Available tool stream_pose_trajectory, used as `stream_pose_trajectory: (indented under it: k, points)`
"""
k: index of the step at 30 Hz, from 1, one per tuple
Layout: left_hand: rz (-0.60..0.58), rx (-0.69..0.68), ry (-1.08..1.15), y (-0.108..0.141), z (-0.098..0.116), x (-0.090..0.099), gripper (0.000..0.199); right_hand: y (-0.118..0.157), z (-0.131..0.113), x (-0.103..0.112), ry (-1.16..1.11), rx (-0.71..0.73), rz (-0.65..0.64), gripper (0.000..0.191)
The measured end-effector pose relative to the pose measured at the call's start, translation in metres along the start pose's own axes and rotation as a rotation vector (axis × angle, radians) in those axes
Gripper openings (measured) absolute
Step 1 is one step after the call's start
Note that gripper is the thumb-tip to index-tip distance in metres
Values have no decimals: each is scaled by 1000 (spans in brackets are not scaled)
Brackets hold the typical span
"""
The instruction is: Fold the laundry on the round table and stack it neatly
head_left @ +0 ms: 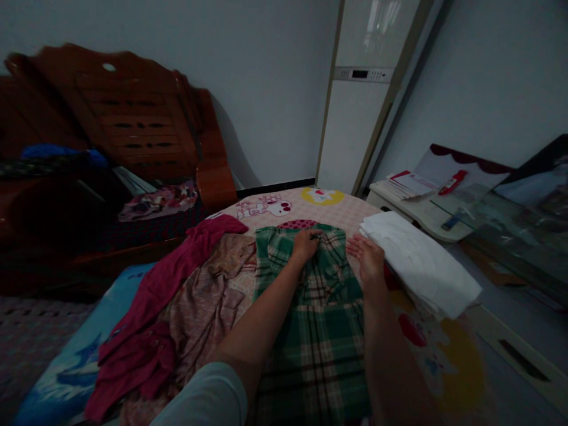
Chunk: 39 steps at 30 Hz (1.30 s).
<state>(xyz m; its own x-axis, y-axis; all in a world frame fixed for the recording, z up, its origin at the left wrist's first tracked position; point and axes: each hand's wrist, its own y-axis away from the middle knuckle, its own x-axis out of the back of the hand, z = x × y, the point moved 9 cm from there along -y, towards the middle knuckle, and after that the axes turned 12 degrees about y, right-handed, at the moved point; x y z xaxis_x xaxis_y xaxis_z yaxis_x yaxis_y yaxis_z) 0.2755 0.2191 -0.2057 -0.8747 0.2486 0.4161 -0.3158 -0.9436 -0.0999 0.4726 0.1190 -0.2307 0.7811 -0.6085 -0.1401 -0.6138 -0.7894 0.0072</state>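
Note:
A green plaid garment (317,343) lies spread over the patterned cloth (266,204), its top edge toward the far side. My left hand (306,244) rests on the upper middle of the garment, fingers bent in at the fabric near the collar; what they hold, if anything, is too small to make out. At the garment's right edge, my right hand (367,253) is held on its side with the fingers stretched out, holding nothing. Folded white cloth (419,260) lies just right of that hand.
Magenta clothing (164,307) and a brownish garment (206,302) lie crumpled on the left. A wooden sofa (128,112) stands back left, a tall white cabinet unit (355,124) behind. On the right are a side table (439,222) and glass shelf (488,225).

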Motion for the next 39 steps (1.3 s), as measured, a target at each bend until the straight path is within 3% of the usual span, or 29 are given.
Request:
stream_pose_trajectory:
  k: [4,11,18,22,25,27,30,33,36,39]
  points:
    - [122,53,-118,1,-8,22,43,1,6,-9,10,-18,-53,18]
    - [212,115,-171,11,-21,37,40,0,26,-23,50,-59,-146,22]
    - [205,127,-290,15,-28,32,39,0,36,-25,74,-55,-175,29]
    - [247,49,-390,14,-19,38,42,1,38,-24,102,-25,-173,34]
    - [266,-23,-390,15,2,53,43,2,33,-25,150,16,-188,38]
    - [191,-59,-339,23,18,57,35,4,28,-28,175,40,-202,38]
    - [-31,-127,-238,50,38,42,20,8,18,-32,175,78,-209,37]
    - [-228,-284,-176,93,51,9,25,12,15,-42,163,77,-274,39]
    - [-443,-480,-176,131,56,-32,45,15,24,-51,193,24,-354,39]
    - [-543,-487,-289,142,49,-53,52,16,29,-52,203,-4,-377,37]
